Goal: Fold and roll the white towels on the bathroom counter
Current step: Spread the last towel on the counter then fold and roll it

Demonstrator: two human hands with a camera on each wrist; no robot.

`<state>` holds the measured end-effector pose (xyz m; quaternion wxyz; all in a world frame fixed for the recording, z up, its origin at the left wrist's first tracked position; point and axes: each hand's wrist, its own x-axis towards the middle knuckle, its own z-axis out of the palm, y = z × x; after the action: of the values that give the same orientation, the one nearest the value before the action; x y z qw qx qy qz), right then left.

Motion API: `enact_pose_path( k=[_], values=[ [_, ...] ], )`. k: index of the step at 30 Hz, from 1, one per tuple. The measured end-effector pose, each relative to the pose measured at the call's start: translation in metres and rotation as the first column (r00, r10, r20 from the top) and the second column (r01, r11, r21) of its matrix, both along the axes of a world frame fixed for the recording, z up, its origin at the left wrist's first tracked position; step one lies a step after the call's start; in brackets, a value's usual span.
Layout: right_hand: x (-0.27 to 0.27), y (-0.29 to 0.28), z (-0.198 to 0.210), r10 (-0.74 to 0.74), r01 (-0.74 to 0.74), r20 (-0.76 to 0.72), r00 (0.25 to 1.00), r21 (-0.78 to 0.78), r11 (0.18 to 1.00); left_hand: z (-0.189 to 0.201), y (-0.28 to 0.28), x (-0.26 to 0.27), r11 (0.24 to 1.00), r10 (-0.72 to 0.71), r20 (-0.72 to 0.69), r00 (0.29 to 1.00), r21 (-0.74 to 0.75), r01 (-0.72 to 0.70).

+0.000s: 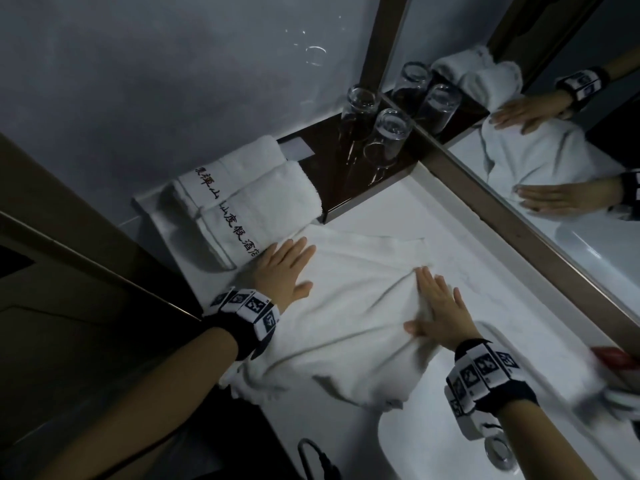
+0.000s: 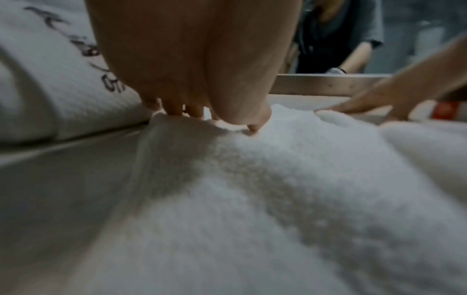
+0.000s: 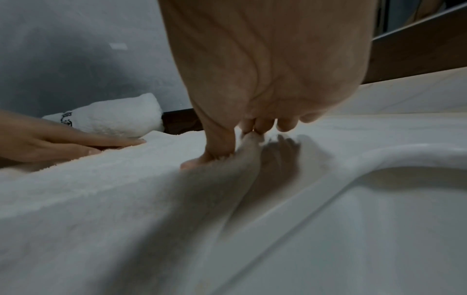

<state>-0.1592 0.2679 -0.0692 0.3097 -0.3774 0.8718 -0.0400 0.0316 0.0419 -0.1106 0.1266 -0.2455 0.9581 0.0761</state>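
I see one loose white towel (image 1: 349,306) spread crumpled on the white counter (image 1: 485,258), creases fanning across it, near edge drooping over the sink rim. Terry nap reads clearly on it in the left wrist view (image 2: 290,199). Two rolled white towels (image 1: 249,202) with dark embroidered characters lie side by side at the counter's far left, just beside the loose one.

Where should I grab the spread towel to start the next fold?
Probably the loose near end of the spread towel, which droops over the sink rim. Come from the sink side, pinching both corners. The left hand and right hand press flat on the far part, which lies smooth.
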Motion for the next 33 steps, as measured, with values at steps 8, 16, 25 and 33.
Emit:
enact_pose_path(
  k=[8, 16, 25, 33],
  values=[
    [0.053, 0.03, -0.03, -0.52, 0.446, -0.098, 0.848, -0.398, 0.802, 0.008, 0.048, 0.075, 0.977, -0.093, -0.225, 0.97, 0.169, 0.133],
    [0.108, 0.044, -0.027, -0.587, 0.536, -0.001, 0.809, -0.408, 0.739, 0.018, 0.091, 0.091, 0.911, -0.305, -0.287, 0.908, 0.191, 0.366],
    [0.124, 0.064, -0.006, -0.526, 0.687, 0.508, 0.682, -0.201, 0.698, 0.025, 0.136, 0.071, 0.969, -0.173, -0.079, 0.982, 0.166, 0.184],
    [0.116, 0.072, 0.024, -0.288, 0.37, 0.242, 0.927, -0.448, 0.814, 0.038, 0.14, 0.066, 0.871, -0.106, -0.256, 0.961, 0.442, 0.214]
  ],
)
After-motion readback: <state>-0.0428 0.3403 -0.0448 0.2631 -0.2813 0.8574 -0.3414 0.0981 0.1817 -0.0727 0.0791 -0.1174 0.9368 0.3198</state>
